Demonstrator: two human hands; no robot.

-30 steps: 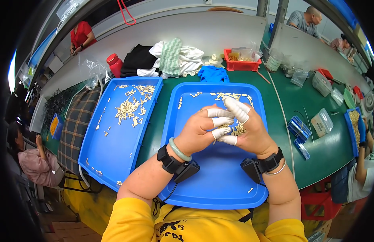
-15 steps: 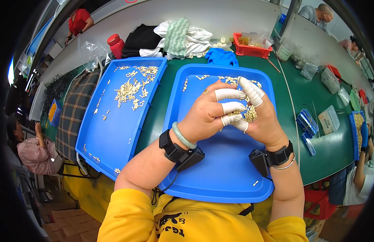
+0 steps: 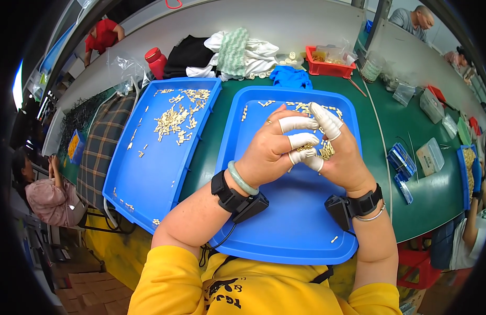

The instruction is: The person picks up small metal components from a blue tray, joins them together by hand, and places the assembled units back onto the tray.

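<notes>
Both hands meet above the far half of a blue tray [image 3: 285, 231], white finger cots on several fingertips. My left hand [image 3: 269, 147] is closed, pinching a short row of small gold-coloured metal parts [image 3: 305, 147] between covered fingertips. Facing it, my right hand [image 3: 348, 157] curls round a small heap of the same gold-coloured parts [image 3: 327, 150] in its palm. The fingertips of the two hands touch or nearly touch, and partly hide the parts. More loose parts lie along the tray's far edge, and a single one [image 3: 334, 239] rests near its front right corner.
To the left, a second blue tray [image 3: 135, 173] holds scattered gold-coloured parts [image 3: 172, 121]. Behind are a red bottle [image 3: 156, 63], cloths [image 3: 233, 52], a blue glove-like item [image 3: 291, 77] and a red bin [image 3: 329, 68]. Blue packs [image 3: 402, 161] and a clear box [image 3: 429, 156] lie right. Other people sit around.
The whole view has shifted slightly, with the trays and table a little lower and to the right. My hands keep nearly the same pose, still close together, with small finger movement.
</notes>
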